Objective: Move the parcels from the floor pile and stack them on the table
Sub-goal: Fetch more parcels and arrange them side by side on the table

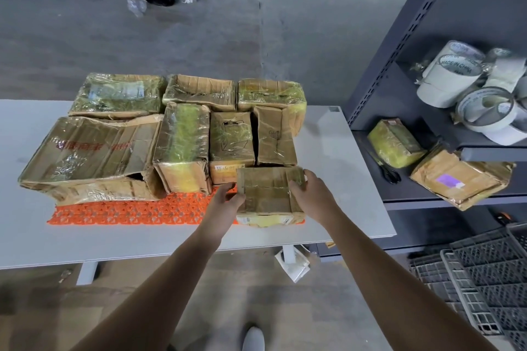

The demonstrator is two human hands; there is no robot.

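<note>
A small taped cardboard parcel (pixel 268 194) sits on the orange mat (pixel 128 212) near the front of the white table (pixel 342 179). My left hand (pixel 225 196) grips its left side and my right hand (pixel 309 189) grips its right side, fingers curled over the far corner. Behind it stand several tape-wrapped parcels in rows, among them a large crushed box (pixel 88 157) at the left and a tall one (pixel 182 145) beside it.
A dark metal shelf (pixel 399 88) stands right of the table, holding two more parcels (pixel 459 179), scissors (pixel 387 171) and rolls of tape (pixel 453 77). Grey plastic crates (pixel 479 279) lie on the floor at the lower right. People's legs and boxes show at the far back.
</note>
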